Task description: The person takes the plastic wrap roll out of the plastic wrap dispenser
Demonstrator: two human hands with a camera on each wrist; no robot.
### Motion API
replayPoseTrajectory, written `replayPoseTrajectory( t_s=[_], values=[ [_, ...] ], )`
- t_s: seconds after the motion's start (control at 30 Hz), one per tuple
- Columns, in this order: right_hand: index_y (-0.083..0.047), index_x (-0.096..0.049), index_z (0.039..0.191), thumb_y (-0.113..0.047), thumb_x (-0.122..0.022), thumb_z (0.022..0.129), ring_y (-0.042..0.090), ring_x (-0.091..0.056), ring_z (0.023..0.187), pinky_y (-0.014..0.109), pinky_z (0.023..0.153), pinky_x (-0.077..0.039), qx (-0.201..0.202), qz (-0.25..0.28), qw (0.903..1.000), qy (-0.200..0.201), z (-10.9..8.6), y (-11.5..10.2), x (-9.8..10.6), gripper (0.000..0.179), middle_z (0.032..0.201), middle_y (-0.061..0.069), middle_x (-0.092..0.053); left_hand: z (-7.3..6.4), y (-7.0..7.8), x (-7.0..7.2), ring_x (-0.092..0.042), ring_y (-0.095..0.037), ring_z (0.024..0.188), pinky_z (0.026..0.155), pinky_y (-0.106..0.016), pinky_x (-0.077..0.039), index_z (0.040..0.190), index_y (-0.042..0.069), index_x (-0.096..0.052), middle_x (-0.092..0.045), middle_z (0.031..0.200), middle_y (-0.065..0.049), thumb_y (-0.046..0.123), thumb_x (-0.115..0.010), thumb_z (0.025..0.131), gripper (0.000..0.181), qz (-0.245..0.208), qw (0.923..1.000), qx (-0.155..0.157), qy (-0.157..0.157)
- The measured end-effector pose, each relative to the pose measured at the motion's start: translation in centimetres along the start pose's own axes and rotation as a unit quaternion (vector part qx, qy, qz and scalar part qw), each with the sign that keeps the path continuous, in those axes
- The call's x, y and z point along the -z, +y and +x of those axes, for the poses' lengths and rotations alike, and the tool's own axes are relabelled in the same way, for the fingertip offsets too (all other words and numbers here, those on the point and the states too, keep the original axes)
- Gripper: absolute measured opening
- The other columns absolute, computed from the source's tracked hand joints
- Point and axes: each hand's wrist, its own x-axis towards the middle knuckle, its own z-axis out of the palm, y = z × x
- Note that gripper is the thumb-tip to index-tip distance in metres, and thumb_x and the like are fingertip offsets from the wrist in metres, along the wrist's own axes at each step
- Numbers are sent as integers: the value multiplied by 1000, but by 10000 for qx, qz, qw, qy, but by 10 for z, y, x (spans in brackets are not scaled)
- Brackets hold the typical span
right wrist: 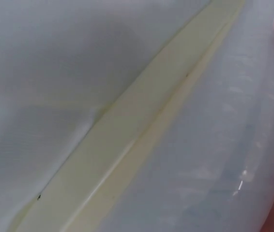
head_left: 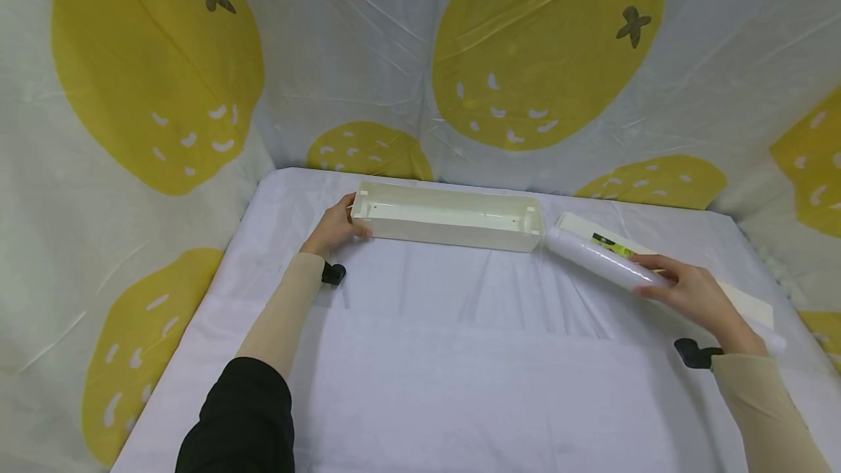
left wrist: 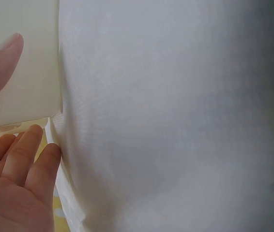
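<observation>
A long, cream-white open-topped box (head_left: 447, 233) lies lengthwise near the back of the white-covered table. At its left end is my left hand (head_left: 333, 228), holding the corner with the thumb on the front wall and fingers around the end. Over on the right, my right hand (head_left: 703, 298) grips a roll of clear plastic wrap (head_left: 598, 260) from above, fingers on the far side and thumb on the near side. Behind and partly under the roll lies a long cream lid (head_left: 749, 304) with a green-yellow label (head_left: 614, 244). The roll's left end is beside the box's right end.
White cloth (head_left: 486, 385) covers the table and shows folds and creases. A curtain with yellow lemon prints (head_left: 368, 57) hangs along the back and both sides, close behind the box.
</observation>
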Motion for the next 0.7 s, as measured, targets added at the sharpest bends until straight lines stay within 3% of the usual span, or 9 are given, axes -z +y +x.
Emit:
replayPoseTrajectory(
  t_s=[0.23, 0.7],
  values=[
    [-10, -60, 126, -31, -80, 77, 35, -55, 88, 37, 65, -38, 64, -134, 9999, 67, -2, -1, -3, 57, 111, 29, -60, 1, 0, 0, -40, -30, 131, 107, -43, -30, 150, 5, -25, -38, 147, -15, -5, -77, 75, 92, -14, 10000, 33, 7],
    [-11, -59, 125, -33, -79, 79, 38, -58, 91, 38, 67, -41, 76, -149, 9997, -197, -3, -2, -11, 55, 116, 26, -59, 1, -1, 0, -39, -30, 131, 107, -43, -29, 149, 4, -26, -38, 147, -15, -4, -78, 75, 92, -51, 10000, -6, -4]
  ],
)
